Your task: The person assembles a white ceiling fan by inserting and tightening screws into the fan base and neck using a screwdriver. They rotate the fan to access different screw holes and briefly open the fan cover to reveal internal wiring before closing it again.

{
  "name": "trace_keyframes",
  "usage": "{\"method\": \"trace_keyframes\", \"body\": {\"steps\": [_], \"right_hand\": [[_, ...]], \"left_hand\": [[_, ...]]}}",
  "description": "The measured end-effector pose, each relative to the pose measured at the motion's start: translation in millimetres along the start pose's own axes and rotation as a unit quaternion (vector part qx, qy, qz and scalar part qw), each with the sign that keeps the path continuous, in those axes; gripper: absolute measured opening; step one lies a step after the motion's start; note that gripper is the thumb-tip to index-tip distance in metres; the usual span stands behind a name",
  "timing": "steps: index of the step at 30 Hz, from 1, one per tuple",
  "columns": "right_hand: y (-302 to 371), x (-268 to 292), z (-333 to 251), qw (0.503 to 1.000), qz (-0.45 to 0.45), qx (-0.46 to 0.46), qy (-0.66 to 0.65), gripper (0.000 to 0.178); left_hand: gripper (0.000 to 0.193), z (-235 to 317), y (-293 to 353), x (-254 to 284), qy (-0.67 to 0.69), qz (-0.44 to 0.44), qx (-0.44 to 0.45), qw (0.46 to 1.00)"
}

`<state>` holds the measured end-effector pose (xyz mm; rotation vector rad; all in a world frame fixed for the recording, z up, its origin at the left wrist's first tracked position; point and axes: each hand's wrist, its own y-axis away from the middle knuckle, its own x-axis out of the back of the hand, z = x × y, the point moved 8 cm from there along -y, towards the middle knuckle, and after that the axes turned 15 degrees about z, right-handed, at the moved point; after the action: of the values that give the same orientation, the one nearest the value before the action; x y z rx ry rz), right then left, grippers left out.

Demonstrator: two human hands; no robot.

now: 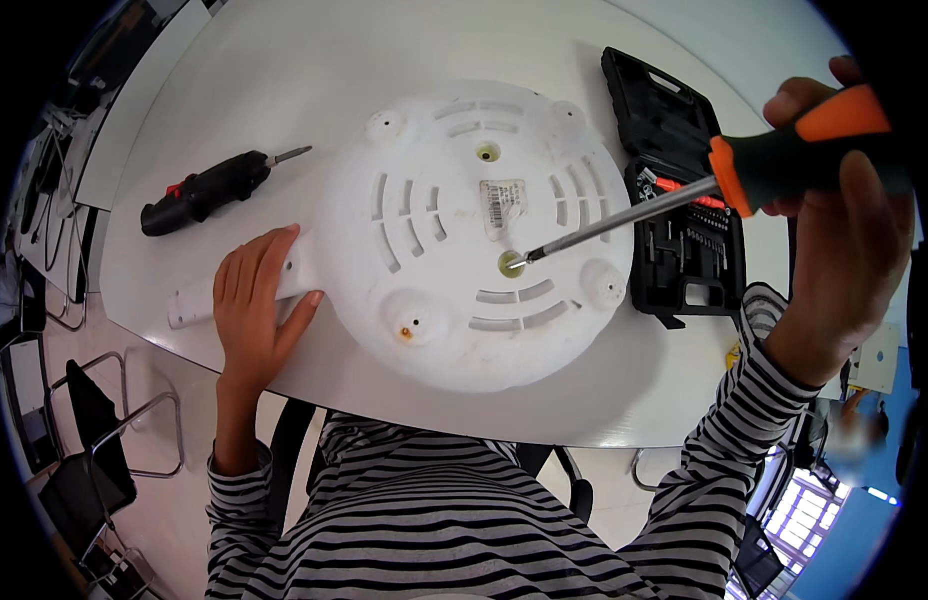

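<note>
A round white plastic appliance (454, 340) with slotted vents and a side handle (194, 305) lies underside up on the table. My left hand (256, 290) rests over the handle where it meets the body, fingers stretched and thumb apart. Raised at the right, my right hand (834, 240) grips an orange and black screwdriver (624, 215). Its long shaft slants down to the left, with the tip at a yellowish recessed hole (510, 263) near the middle of the underside. Another such hole (487, 152) sits farther back, beyond a worn label (504, 208).
A black cordless screwdriver (209, 192) lies at the left, its bit pointing right. Behind the right forearm, an opened black tool case (674, 290) holds bits and sockets. The white table's (284, 60) front edge curves close to my body. A black chair (89, 470) stands at the lower left.
</note>
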<state>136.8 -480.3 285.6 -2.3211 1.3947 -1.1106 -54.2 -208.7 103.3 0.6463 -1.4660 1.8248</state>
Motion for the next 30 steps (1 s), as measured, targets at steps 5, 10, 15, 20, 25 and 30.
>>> {"method": "trace_keyframes", "body": {"steps": [5, 10, 15, 20, 25, 30], "right_hand": [[-6, -10, -9, 0.997, 0.029, 0.030, 0.067, 0.054], [-9, -19, -19, 0.992, 0.023, 0.082, 0.092, 0.049], [-7, -31, -29, 0.985, 0.020, 0.121, 0.122, 0.047], [-4, -39, -39, 0.976, 0.022, 0.155, 0.149, 0.046], [0, -40, -50, 0.968, 0.024, 0.181, 0.173, 0.044], [3, -41, -54, 0.974, -0.001, 0.165, 0.158, 0.050]], "left_hand": [[0.049, -2, 2, 1, 0.005, -0.002, 0.019, 1.000], [0.048, -3, 4, -1, 0.007, -0.008, 0.019, 1.000], [0.048, -4, 6, -1, 0.008, -0.006, 0.026, 1.000], [0.048, -4, 6, 1, -0.003, 0.018, 0.018, 1.000], [0.048, -4, 6, 1, 0.003, 0.020, 0.021, 1.000], [0.048, -3, 6, 2, 0.004, 0.025, 0.015, 1.000]]}}
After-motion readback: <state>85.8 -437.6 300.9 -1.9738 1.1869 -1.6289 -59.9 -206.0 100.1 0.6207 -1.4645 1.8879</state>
